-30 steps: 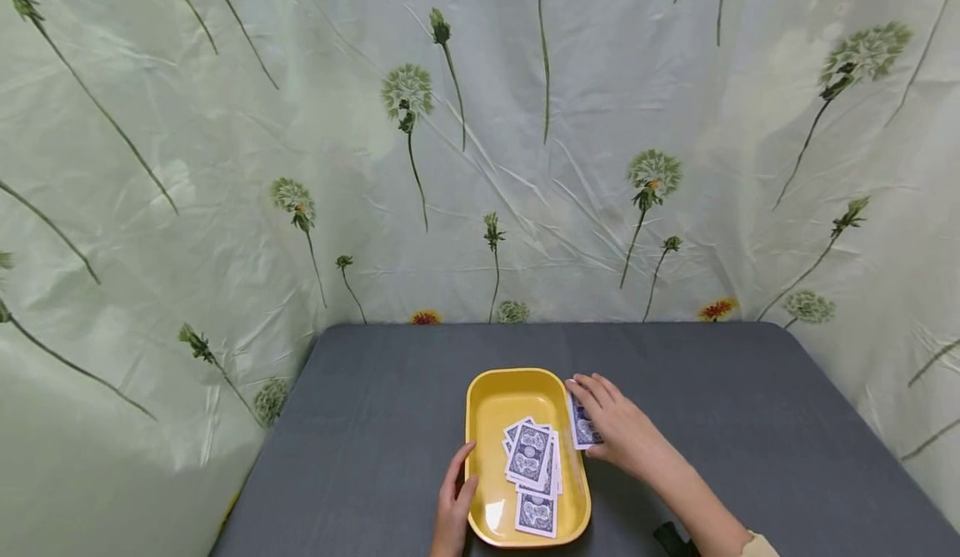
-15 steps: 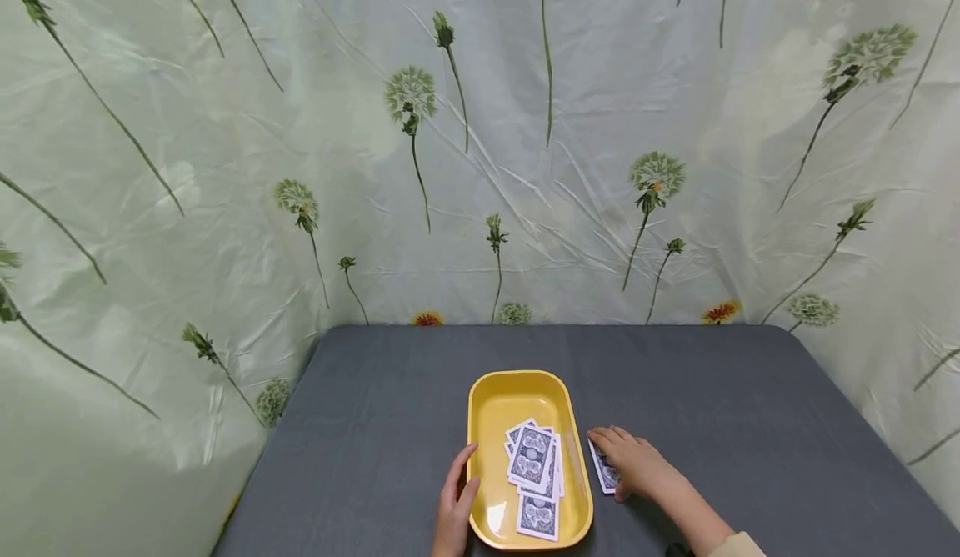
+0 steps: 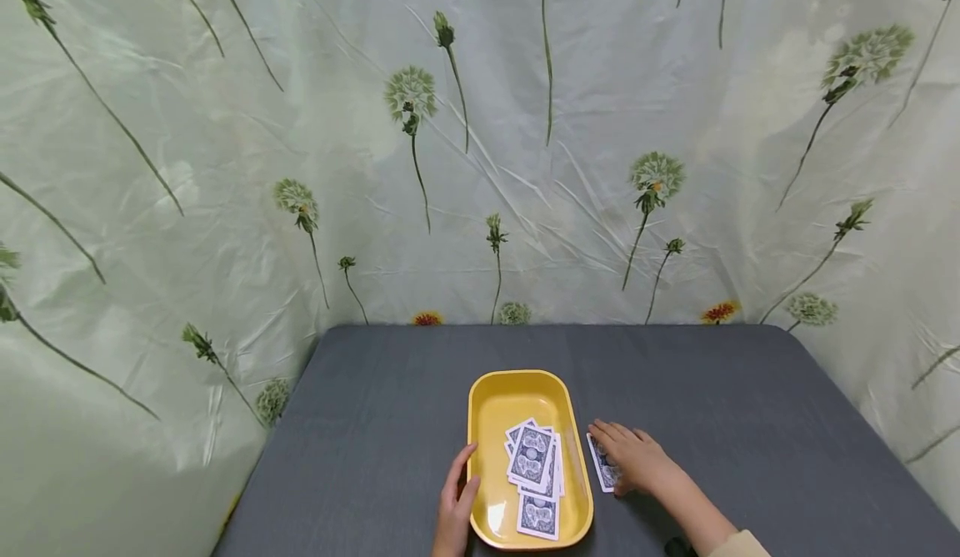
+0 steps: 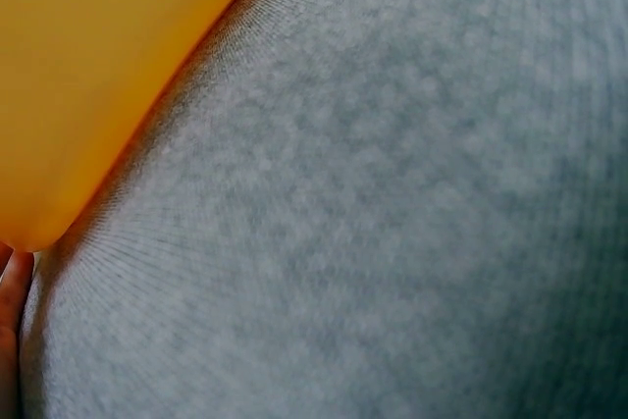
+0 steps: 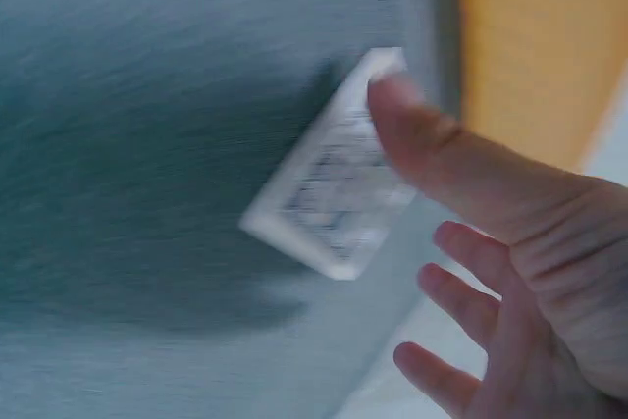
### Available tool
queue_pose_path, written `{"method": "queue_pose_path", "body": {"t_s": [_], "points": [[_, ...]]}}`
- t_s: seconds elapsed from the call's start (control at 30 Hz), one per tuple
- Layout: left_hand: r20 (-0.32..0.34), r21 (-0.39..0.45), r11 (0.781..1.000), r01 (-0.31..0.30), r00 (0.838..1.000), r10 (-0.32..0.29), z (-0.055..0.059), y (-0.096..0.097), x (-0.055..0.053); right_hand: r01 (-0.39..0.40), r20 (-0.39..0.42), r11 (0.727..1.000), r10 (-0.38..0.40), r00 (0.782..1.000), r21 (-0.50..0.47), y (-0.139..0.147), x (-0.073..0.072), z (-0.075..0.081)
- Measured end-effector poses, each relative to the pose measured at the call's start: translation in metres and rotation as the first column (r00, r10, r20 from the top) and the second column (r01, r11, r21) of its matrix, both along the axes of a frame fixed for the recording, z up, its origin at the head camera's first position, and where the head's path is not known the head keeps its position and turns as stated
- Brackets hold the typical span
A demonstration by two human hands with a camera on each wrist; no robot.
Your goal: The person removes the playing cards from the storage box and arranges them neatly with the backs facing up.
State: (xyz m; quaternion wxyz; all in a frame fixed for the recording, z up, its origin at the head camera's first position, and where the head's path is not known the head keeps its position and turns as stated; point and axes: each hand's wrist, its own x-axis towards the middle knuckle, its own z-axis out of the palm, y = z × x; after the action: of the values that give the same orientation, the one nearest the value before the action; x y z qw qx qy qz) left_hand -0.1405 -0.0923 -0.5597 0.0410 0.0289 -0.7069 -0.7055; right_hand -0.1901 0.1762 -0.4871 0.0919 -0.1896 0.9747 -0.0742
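Observation:
A yellow tray (image 3: 483,390) lies on the grey table, and several blue-backed playing cards (image 3: 528,457) overlap face down inside it. My left hand (image 3: 452,503) holds the tray by its left rim, thumb and forefinger tips at the edge. In the left wrist view only a bit of fingers (image 4: 12,311) shows, beside the tray's wall. To the right of the tray, my right hand (image 3: 637,461) grips another blue-backed card (image 3: 602,469) low over the table. From the right wrist, the thumb lies on the card (image 5: 339,193); the forefinger is hidden and the other fingers extend away from it.
The grey tabletop (image 3: 375,424) extends around the tray on both sides. Behind and to the left hangs a pale cloth (image 3: 337,107) printed with dandelions. A small dark object (image 3: 678,547) sits by the right forearm.
The right hand has moved from the tray's right rim toward the right and nearer, bringing the card down beside the tray. Over the last half second it hardly moves. The left hand stays on the tray.

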Motion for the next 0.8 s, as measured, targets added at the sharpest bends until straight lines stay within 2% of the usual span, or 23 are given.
{"method": "queue_pose_path", "body": {"t_s": [0.1,0.2,0.3,0.37,0.53,0.63,0.8], "points": [[0.010,-0.005,1.000,0.000,1.000,0.000,0.000,-0.001,0.001,0.003,-0.111,0.999,-0.007,0.994,-0.035,-0.011,0.003,0.017],[0.019,-0.002,1.000,-0.002,1.000,0.002,0.001,-0.001,0.001,0.012,-0.260,0.999,-0.025,0.965,-0.052,-0.027,0.003,0.031],[0.015,0.004,1.000,-0.006,1.000,0.006,0.002,-0.001,-0.001,-0.013,-0.363,0.997,-0.015,0.932,-0.073,-0.045,0.002,0.036],[0.000,0.009,1.000,-0.012,1.000,0.012,0.002,0.000,-0.002,-0.059,-0.393,0.993,0.015,0.920,-0.100,-0.057,0.003,0.034],[-0.059,0.000,1.000,-0.011,0.998,0.011,0.001,0.002,-0.004,-0.168,-0.332,0.975,0.111,0.937,-0.149,-0.082,0.008,0.015],[-0.094,-0.009,1.000,0.004,0.996,-0.005,0.000,0.003,-0.004,-0.179,-0.271,0.975,0.138,0.953,-0.132,-0.091,0.012,0.000],[-0.068,-0.010,1.000,0.014,0.998,-0.014,-0.001,0.002,0.000,-0.176,-0.185,0.982,0.161,0.970,-0.067,-0.096,0.017,-0.022]]}}
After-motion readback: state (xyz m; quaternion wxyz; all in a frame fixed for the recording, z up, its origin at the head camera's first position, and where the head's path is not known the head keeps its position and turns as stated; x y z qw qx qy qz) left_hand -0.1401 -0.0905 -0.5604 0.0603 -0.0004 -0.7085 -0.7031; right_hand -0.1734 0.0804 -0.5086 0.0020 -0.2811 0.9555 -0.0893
